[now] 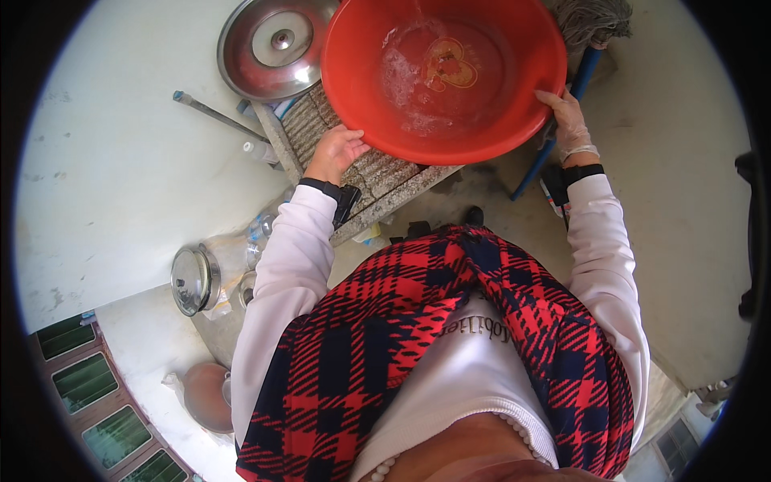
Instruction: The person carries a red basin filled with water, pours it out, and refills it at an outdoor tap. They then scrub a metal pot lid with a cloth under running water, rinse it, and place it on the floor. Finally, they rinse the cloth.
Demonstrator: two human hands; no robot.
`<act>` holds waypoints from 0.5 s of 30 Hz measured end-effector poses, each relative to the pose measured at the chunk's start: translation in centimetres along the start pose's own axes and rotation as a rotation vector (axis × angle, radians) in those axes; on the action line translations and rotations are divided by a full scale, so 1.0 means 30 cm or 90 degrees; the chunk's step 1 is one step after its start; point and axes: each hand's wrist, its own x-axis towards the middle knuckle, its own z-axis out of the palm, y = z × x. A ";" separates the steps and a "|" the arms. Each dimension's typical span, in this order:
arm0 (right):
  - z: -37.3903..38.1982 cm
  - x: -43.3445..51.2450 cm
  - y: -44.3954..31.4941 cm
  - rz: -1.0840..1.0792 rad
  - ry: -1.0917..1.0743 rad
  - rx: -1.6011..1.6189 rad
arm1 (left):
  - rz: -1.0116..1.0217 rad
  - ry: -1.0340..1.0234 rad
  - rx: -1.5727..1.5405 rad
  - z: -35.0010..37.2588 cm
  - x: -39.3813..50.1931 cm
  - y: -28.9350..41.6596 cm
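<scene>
A large red plastic basin [446, 135] with a little sudsy water and a printed pattern on its bottom is held between my two hands over a ridged stone washboard slab [367, 172]. My left hand [342, 150] grips the near left of its rim, fingers partly hidden under it. On the right side of the rim is my right hand [568, 120], in a thin clear glove, thumb inside and fingers beneath. A round metal lid [238, 57] with a knob lies left of the basin, at the slab's far corner.
A grey string mop [593, 24] with a blue handle [533, 172] leans at the right. By the left wall are a metal pipe [220, 114], a white bottle [259, 150], a glass-lidded pot [191, 280] and plastic bottles [260, 226]. A brown round vessel [205, 394] sits at lower left.
</scene>
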 end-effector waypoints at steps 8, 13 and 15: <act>0.000 0.023 0.098 0.073 -0.055 0.100 | 0.028 0.023 0.030 0.036 -0.175 0.076; 0.032 0.016 0.138 0.157 -0.091 0.146 | 0.066 0.036 0.044 0.077 -0.300 0.145; 0.044 0.011 0.147 0.185 -0.103 0.165 | 0.099 0.006 0.043 0.112 -0.343 0.183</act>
